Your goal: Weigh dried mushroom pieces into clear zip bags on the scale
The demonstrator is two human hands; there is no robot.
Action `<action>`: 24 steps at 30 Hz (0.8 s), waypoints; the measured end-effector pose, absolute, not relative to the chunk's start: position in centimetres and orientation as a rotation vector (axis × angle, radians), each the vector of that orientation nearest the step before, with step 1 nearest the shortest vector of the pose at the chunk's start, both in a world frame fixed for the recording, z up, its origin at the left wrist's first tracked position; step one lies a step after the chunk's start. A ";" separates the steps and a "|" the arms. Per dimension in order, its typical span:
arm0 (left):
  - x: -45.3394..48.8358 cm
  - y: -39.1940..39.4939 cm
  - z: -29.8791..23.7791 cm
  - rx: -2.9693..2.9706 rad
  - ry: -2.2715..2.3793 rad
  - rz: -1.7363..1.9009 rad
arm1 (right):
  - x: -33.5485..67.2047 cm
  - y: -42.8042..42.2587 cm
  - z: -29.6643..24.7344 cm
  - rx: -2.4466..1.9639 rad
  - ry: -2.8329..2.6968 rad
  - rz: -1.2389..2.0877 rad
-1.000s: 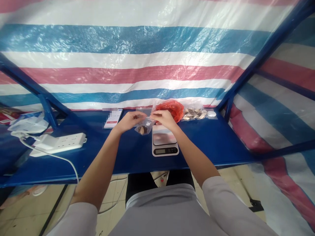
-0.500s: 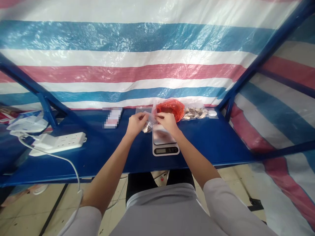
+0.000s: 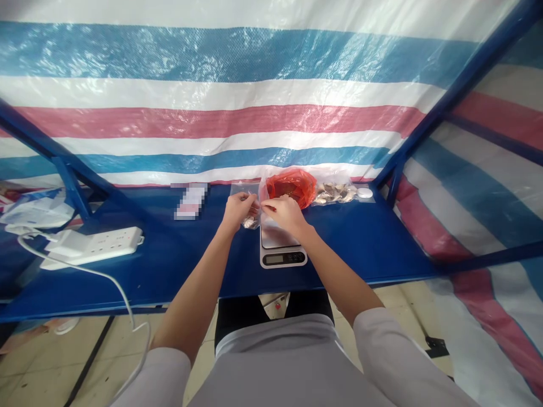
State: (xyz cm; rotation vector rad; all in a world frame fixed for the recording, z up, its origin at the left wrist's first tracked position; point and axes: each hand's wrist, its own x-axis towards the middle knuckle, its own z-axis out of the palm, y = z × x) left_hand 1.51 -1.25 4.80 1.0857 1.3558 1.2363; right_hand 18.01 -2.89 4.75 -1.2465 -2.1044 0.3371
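Note:
Both hands pinch the top edge of a small clear plastic bag (image 3: 253, 217) that has a few brown pieces at its bottom. My left hand (image 3: 237, 210) grips its left corner, my right hand (image 3: 283, 211) its right corner. The bag hangs just left of a small digital kitchen scale (image 3: 281, 247) on the blue table (image 3: 373, 243). Behind my hands lies an orange-red plastic bag (image 3: 292, 187), and to its right a clear bag of pale brown pieces (image 3: 335, 194).
A phone (image 3: 189, 200) lies at the back left of the table. A white power strip (image 3: 91, 246) with a trailing cable sits at the left. Striped tarp walls and blue frame bars close in the back and right side. A small white round lid (image 3: 365, 193) is at the back right.
My hands and the small bag have moved slightly away from me and closer together; the bag now hangs lower behind my fingers. The view has shifted a little.

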 end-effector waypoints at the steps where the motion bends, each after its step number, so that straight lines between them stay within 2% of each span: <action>1: 1.4 -1.3 4.8 1.093 1.342 1.234 | 18.1 -2.7 4.7 -1.226 -2.069 0.393; 7: 1.0 -2.0 5.0 1.098 1.150 1.160 | 19.1 -1.6 4.6 -1.079 -1.833 0.821; 13: 0.8 -2.4 4.9 1.128 1.078 1.082 | 19.4 -1.2 4.6 -1.096 -1.921 0.911; 20: 1.0 -2.0 4.3 1.176 1.138 1.096 | 19.2 -1.3 5.1 -1.090 -2.051 0.771; 24: 0.8 -2.0 4.4 1.233 1.085 1.083 | 19.4 -1.1 4.9 -1.076 -1.973 0.885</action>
